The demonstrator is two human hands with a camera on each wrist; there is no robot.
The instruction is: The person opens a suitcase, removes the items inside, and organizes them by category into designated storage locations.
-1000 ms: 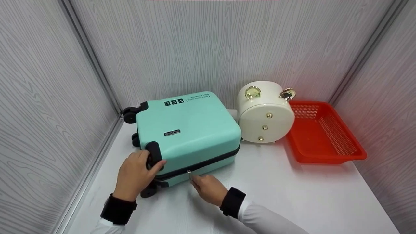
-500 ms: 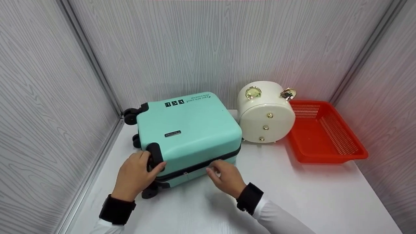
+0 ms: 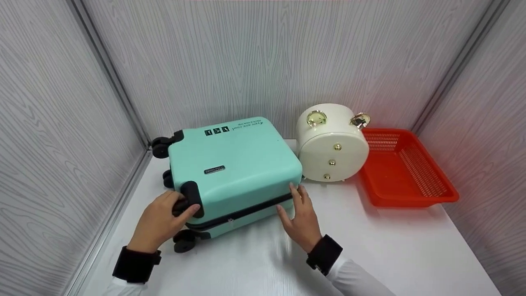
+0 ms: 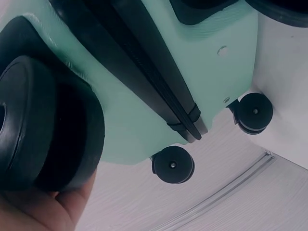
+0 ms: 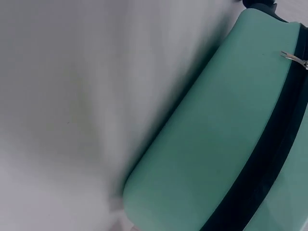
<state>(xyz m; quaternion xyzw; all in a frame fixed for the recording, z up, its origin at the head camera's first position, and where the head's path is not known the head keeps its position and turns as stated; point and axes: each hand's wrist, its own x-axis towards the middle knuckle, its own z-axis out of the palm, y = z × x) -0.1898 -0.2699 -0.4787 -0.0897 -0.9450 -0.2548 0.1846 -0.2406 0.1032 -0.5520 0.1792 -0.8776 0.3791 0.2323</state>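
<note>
A mint-green hard-shell suitcase (image 3: pixel 238 154) lies flat on the white table, its wheels pointing left. My left hand (image 3: pixel 155 220) grips the upper caster wheel (image 4: pixel 53 130) at the near left corner, the thumb over the black corner guard (image 3: pixel 192 196). At the near right corner, my right hand (image 3: pixel 303 220) has its fingers extended over the suitcase's side; whether the fingertips touch it I cannot tell. Along the near side runs a black zipper (image 3: pixel 254 208), and its metal pull (image 5: pixel 293 58) hangs near the left end. The right wrist view shows no fingers clearly.
A round cream case (image 3: pixel 333 158) with gold ears and gold knobs stands just right of the suitcase. Farther right sits a red plastic basket (image 3: pixel 394 201) with perforated walls. Wood-grain panels (image 3: pixel 213 61) enclose the table at the back and both sides.
My right hand has let go of the zipper pull and moved right along the suitcase's near side, its fingers straightening at the corner. The left hand keeps its hold on the wheel.
</note>
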